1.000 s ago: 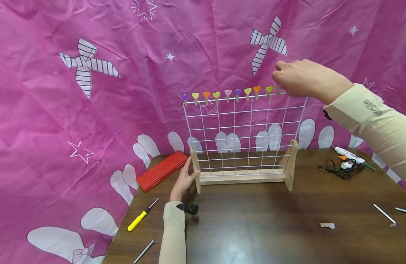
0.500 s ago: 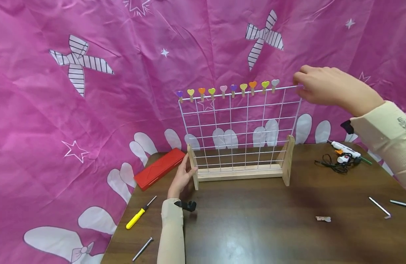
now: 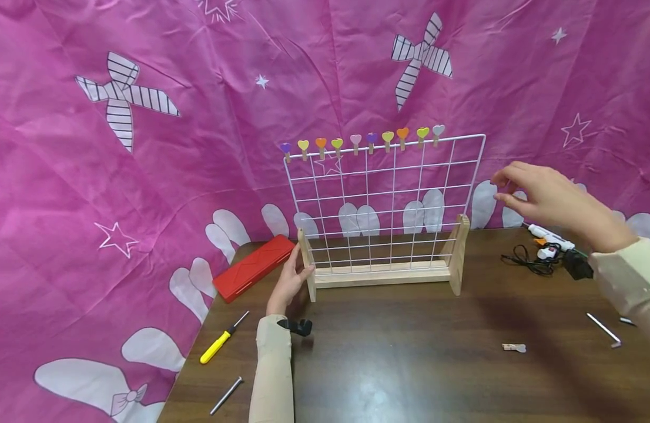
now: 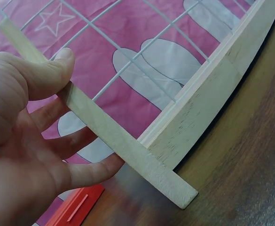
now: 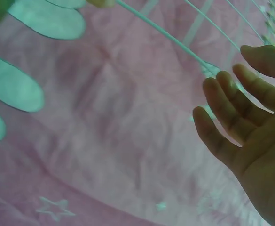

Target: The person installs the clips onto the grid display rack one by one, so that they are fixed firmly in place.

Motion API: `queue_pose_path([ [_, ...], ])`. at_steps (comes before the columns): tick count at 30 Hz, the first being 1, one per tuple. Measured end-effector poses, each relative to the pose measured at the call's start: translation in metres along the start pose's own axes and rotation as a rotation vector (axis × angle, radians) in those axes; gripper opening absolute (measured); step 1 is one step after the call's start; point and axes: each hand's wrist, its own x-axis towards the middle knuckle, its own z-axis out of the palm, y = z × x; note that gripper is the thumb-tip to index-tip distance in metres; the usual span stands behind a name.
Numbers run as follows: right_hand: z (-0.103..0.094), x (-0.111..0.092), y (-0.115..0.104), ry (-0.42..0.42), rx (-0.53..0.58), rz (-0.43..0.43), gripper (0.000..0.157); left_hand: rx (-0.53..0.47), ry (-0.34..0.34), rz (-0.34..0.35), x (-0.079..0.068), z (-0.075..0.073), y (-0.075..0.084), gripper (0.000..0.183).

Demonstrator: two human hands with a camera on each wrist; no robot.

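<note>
A white wire grid (image 3: 380,200) stands upright in a wooden stand (image 3: 383,281). Along the left and middle of its top bar sit several small clothespins (image 3: 371,141) with coloured hearts. My left hand (image 3: 289,285) grips the stand's left side post (image 4: 123,141), thumb on the near edge and fingers on the outer face. To the right of the grid, my right hand (image 3: 547,191) hovers in the air with relaxed fingers and nothing in them. In the right wrist view its fingers (image 5: 217,136) are spread and loosely bent.
One clothespin (image 3: 513,348) lies on the brown table (image 3: 388,352). A red case (image 3: 253,267), a yellow screwdriver (image 3: 218,345) and a metal bolt (image 3: 226,396) lie left. To the right are a white glue gun (image 3: 551,236) with black cord and a thin metal rod (image 3: 602,329).
My right hand has left the top bar, uncovering the silver-heart clothespin and the grid's right corner, and has moved right and down, fingers loosening. My left hand stays on the post.
</note>
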Motion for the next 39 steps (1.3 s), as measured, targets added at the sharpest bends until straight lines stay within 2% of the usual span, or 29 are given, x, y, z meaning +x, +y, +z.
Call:
queue_pose_path([
  [9,0.043,-0.060,0.001,0.042,0.060,0.055,0.040,-0.027,0.002,0.000,0.004,0.000,-0.007,0.075],
  [15,0.062,-0.089,-0.005,0.013,0.078,0.077,0.045,-0.025,0.038,-0.023,0.010,0.000,-0.028,0.076],
  [19,0.071,-0.111,-0.008,-0.020,0.099,0.099,0.047,-0.012,0.050,0.000,0.013,0.000,-0.033,0.076],
  [26,0.086,-0.155,-0.013,-0.101,0.108,0.153,0.053,-0.027,0.037,-0.009,0.014,-0.002,-0.030,0.076],
  [30,0.096,-0.177,-0.016,-0.169,0.150,0.153,0.048,-0.031,0.008,-0.016,0.009,-0.001,-0.014,0.075],
  [33,0.104,-0.190,-0.018,-0.213,0.179,0.152,0.045,-0.031,-0.001,-0.018,0.006,0.000,-0.004,0.074],
  [39,0.118,-0.207,-0.016,-0.273,0.182,0.116,0.039,-0.040,0.001,-0.028,0.006,0.001,-0.004,0.074],
])
